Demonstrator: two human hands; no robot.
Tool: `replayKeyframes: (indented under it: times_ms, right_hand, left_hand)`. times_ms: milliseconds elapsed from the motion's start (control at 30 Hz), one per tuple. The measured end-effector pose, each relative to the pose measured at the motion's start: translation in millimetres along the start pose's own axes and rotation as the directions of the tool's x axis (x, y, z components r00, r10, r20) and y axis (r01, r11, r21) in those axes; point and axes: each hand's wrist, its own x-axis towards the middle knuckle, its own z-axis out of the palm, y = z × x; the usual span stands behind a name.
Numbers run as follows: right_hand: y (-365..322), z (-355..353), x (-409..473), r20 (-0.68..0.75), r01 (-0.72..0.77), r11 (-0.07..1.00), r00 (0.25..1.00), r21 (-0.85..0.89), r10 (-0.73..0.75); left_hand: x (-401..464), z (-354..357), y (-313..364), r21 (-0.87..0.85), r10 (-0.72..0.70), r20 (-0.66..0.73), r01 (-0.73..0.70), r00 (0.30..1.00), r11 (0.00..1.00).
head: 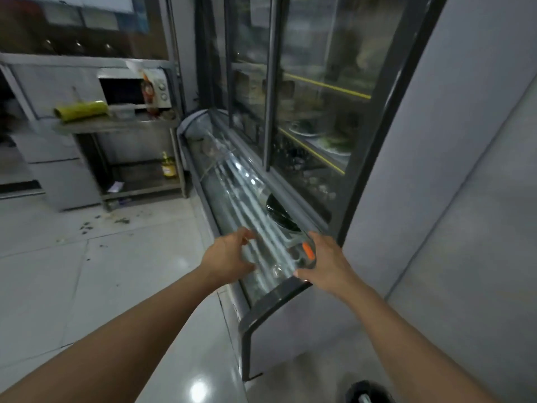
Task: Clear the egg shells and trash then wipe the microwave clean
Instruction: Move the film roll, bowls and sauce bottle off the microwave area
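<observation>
— Head view: grip?
— Left hand [229, 254] loosely curled, hovering at the curved glass lid [250, 199] of the display case, holding nothing. Right hand [325, 261] resting on the lid's near end, beside something orange [308, 251], too blurred to name.
— And the microwave?
— Microwave [132, 91] well apart, far ahead and left of both hands, on a steel table [116, 125]; left hand nearer. Egg shells not discernible.

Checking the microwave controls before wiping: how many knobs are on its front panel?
2, both on the microwave panel's right side: upper knob above lower knob. A bottle hides the panel's left edge, possibly more.
</observation>
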Motion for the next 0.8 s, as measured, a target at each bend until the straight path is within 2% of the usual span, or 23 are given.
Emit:
replayKeyframes:
  times_ms: [467,800]
  right_hand:
    - [-247.7,75.7,92.4,0.015,0.165,0.986,0.986,0.006,-0.165]
    - [-354.7,103.2,170.0,0.009,0.261,0.964,0.965,-0.051,-0.261]
  left_hand:
    - [-6.0,-188.4,-192.5,-0.018,-0.155,-0.156,0.154,0.976,0.988]
    - [27.5,-276.9,-278.5,-0.062,-0.207,-0.260,0.197,0.943,0.978]
